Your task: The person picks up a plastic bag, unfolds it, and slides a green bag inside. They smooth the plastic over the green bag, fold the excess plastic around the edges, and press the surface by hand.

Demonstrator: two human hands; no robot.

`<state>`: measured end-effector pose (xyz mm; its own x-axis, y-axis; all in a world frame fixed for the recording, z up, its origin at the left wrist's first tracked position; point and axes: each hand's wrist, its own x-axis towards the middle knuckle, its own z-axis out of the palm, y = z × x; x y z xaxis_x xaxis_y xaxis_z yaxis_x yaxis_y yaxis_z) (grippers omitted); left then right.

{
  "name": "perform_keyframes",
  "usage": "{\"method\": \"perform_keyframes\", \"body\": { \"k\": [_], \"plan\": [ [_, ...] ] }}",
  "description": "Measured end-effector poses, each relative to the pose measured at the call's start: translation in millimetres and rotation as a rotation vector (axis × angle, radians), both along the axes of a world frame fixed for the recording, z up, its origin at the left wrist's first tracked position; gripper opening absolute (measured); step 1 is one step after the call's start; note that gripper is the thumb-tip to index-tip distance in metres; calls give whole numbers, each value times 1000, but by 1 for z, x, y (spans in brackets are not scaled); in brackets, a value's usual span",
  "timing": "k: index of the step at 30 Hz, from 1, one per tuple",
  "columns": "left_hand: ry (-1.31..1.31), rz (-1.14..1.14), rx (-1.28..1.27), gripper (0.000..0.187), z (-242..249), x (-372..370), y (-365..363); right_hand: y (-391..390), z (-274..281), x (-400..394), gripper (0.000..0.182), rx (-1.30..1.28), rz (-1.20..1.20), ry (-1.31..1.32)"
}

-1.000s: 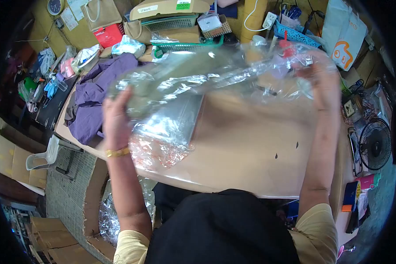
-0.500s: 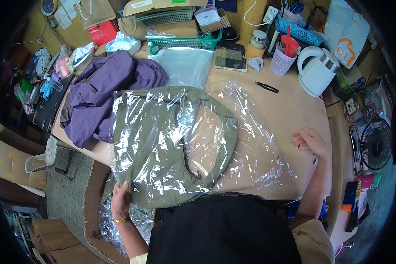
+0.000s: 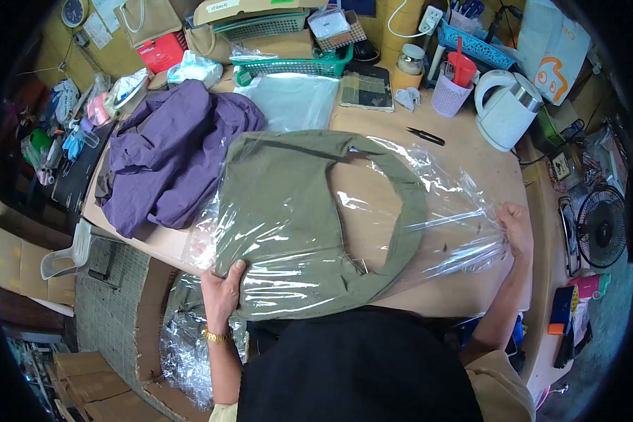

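Two grips we hold: left hand (image 3: 223, 290) on bag (image 3: 281, 204), seven o'clock; right hand (image 3: 517, 228) now clamping film (image 3: 457, 239) taut, three o'clock.

An olive-green cloth bag (image 3: 281, 211) lies spread on the desk (image 3: 390, 124) inside a clear plastic sleeve (image 3: 454, 243), strap (image 3: 412, 211) toward three o'clock.

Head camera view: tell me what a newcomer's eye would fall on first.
First, the olive-green bag in shiny clear plastic, spread across the middle of the table; the left hand holds its near left corner and the right hand grips the plastic's bunched right end. Next, the heap of purple fabric to the bag's left. Then, probably, the white kettle at the table's far right.
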<state>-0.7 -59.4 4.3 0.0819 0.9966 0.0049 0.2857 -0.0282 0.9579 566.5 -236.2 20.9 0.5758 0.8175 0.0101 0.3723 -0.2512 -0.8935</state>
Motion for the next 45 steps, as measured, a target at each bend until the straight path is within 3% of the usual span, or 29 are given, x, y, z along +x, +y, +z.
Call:
{"method": "perform_keyframes", "body": {
  "k": [2,3,5,6,8,12,13,15,16,18,19,21,22,25,26,28,31,32,33,34,35,37,38,40,41,42,43,44,45],
  "plan": [
    [119,-22,74,44,7,8,12,-12,-8,2,31,-240,-29,-139],
    [580,196,214,51,24,15,7,-14,-11,4,31,-238,-37,-138],
    [728,347,633,56,30,4,22,-9,-11,6,30,-347,-240,-444],
    [727,342,638,56,31,6,24,-2,-11,6,30,-346,-246,-441],
    [572,23,705,55,53,27,25,34,-1,-12,27,-210,-38,-244],
    [629,-424,693,55,49,101,10,106,25,-44,26,-540,509,-511],
    [507,-536,656,57,50,120,8,114,27,-53,26,-531,505,-514],
    [283,-670,612,68,54,161,3,125,25,-71,27,-34,692,32],
    [151,-737,416,72,64,182,-2,127,32,-86,27,-36,697,33],
    [-69,-682,391,64,56,223,-2,121,51,-114,31,-40,771,334],
    [-74,-682,396,64,55,233,7,117,50,-123,31,-39,770,327],
    [-168,-719,62,48,56,249,22,108,44,-132,31,45,698,774],
    [-207,-623,298,27,54,250,22,101,45,-121,27,-24,709,742],
    [-254,-641,452,16,57,245,30,86,26,-72,24,-174,622,546],
    [-292,-643,398,12,62,244,28,82,23,-60,24,-173,620,546],
    [-307,-657,352,13,76,244,26,78,20,-44,16,76,365,640],
    [-231,-606,319,16,99,253,13,66,50,-73,14,190,470,874],
    [-182,-747,246,17,94,257,15,66,57,-90,14,190,470,874],
    [-131,-886,172,18,87,261,17,68,62,-108,16,152,618,882],
    [-172,-850,186,17,80,263,16,69,64,-116,18,114,767,886],
    [-168,-851,188,17,86,262,14,76,58,-113,18,118,769,887],
    [-478,-848,120,14,99,259,9,100,32,-104,26,-83,651,658],
    [-477,-842,118,14,101,257,5,108,28,-114,26,-87,656,660],
    [-97,-789,505,37,104,255,-5,128,20,-136,33,79,703,569],
    [101,-748,696,51,105,253,-8,147,11,-127,35,90,1028,-5],
    [214,-646,787,75,99,249,-11,159,-5,-129,34,64,1038,92],
    [221,-642,794,75,92,245,-6,169,-12,-134,33,38,1049,189],
    [343,-460,865,79,85,238,3,171,5,-146,33,48,1056,187],
    [462,-274,927,82,79,230,13,168,22,-156,34,-94,1059,456]
  ]
}}
